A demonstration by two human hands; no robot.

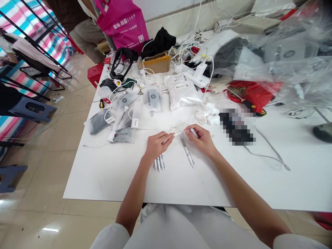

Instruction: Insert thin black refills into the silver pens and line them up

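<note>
My left hand (158, 144) pinches one end of a thin white stick (178, 133), which looks like a pen refill. The fingertips of my right hand (203, 141) are at its other end. A silver-and-clear pen part (193, 132) is held in the curled fingers of that same hand. Below and between my hands, a single grey-and-silver pen (187, 152) lies slantwise on the white table (109, 180). Several similar pens (160, 163) lie side by side just under my left wrist, their upper ends hidden by the hand.
Packaged dark pouches (153, 99) and a white plastic parcel (181, 90) lie beyond my hands. Tangled white cables (192, 48), a cardboard box (157, 63) and a pink bag (124, 26) crowd the back. Clear plastic bags (287, 69) pile up at right. A person (85, 34) stands behind.
</note>
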